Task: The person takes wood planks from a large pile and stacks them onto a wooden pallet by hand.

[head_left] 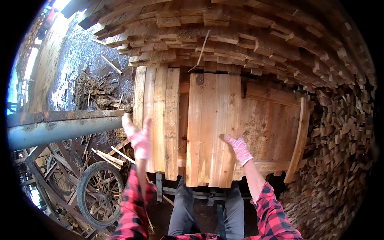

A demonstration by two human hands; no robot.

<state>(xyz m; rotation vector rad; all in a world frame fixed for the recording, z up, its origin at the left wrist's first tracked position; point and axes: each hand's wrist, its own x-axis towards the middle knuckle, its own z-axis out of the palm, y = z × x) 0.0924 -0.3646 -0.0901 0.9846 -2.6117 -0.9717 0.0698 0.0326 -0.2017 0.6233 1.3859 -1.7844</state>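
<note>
"Reaching over a wooden bench (pixel 268 124), a worker in pink-and-white gloves flanks two groups of boards. The left hand (pixel 138 138) is at the outer side of the left group of boards (pixel 161 108), along the bench's left edge; the right hand (pixel 239 149) is at the right side of the middle group of boards (pixel 212 112), toward the near edge."

"Why set them so wide?"

"One hand at each outer side looks suited to keeping loose boards in line. Side by side, they run from the far edge to the near edge, where their ends finish unevenly. A gap parts the two groups, perhaps because they are separate sets."

"And the fingers?"

"On the left, thumb and fingers stand apart in a V. On the right, the fingers appear together, slanting over the last board; whether they press, grip or hover, I cannot tell."

"What of the wood?"

"Flat, straight and rough-sawn, pale honey to reddish brown, with streaked grain and dark knots. A narrow slat (pixel 298 140) lies along the bench's right edge (its curve may be the lens's doing)."

"Around it?"

"Stacked lumber (pixel 256 36) presents blunt, stepped ends beyond the far edge; a heap of small wood pieces (pixel 328 160) bristles past the right. Off the left edge, a scuffed blue-grey metal beam (pixel 68 128) ends beside the left hand, above a spoked wheel (pixel 100 194) with a dusty tyre."
</note>
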